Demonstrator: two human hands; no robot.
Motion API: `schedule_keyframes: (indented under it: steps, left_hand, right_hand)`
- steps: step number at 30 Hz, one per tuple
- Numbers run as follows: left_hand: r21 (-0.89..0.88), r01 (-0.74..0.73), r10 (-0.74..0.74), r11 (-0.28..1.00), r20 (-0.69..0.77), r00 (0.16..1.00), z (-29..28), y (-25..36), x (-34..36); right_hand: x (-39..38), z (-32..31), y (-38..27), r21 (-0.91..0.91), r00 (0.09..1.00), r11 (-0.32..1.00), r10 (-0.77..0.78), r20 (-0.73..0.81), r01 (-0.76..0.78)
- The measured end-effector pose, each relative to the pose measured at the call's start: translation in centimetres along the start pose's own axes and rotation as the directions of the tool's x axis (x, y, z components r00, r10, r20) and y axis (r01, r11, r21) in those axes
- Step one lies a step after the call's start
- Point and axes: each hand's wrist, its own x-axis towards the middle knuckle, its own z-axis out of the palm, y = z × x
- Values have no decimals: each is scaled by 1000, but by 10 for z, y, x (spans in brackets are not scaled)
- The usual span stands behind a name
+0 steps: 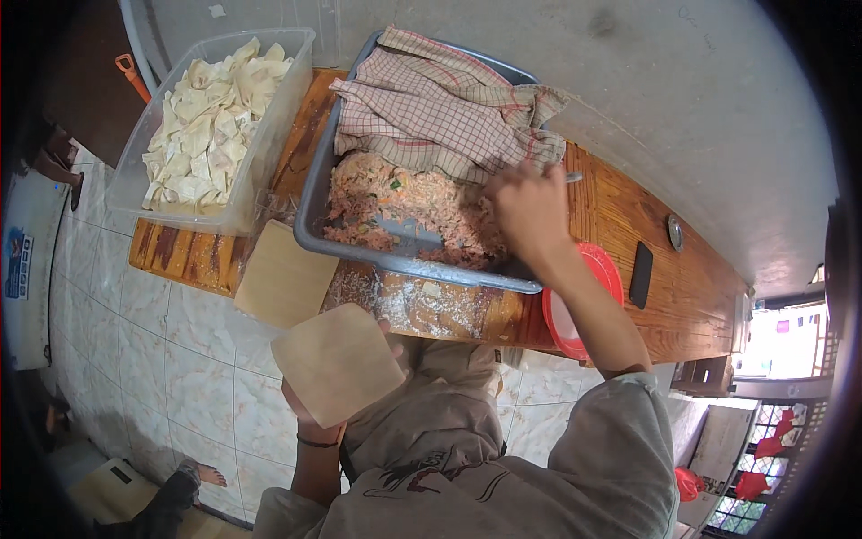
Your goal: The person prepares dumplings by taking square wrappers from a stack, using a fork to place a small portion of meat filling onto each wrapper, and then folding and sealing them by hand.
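My left hand (307,402), mostly hidden, holds a square pale dough wrapper (339,359) from beneath. My right hand (528,207) grips a metal utensil (573,178), probably a spoon, over pinkish minced filling (382,193) with green bits in a grey plastic tray (303,225). A checked cloth (431,108) covers the back part of the tray. A stack of wrappers (278,269) lies on the wooden bench (687,287) left of the tray's front. A clear container (124,189) at upper left holds several folded pale dumplings (215,117).
Flour (404,301) dusts the bench's front edge. To the right are a red tub (603,268), black phone (640,274) and round metal lid (675,232). A wall runs behind. Other people's feet (208,474) show on the tiled floor (197,341) at lower and upper left.
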Motion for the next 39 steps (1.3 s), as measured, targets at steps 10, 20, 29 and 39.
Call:
schedule_keyframes:
  steps: [10,20,29,39]
  left_hand:
    - [-51,-68,66,996,-41,997,5,-4,-10]
    - [12,-213,213,977,-104,971,38,6,5]
    - [670,-221,295,709,3,955,78,13,73]
    - [294,-414,454,861,-80,887,77,-26,77]
  right_hand:
    - [1,-7,-2,79,991,988,-133,4,132]
    - [-7,-12,16,265,999,963,-35,-36,43]
    - [-43,-107,-18,799,995,601,67,-80,24]
    - [-61,-100,-60,719,983,672,-152,-102,178]
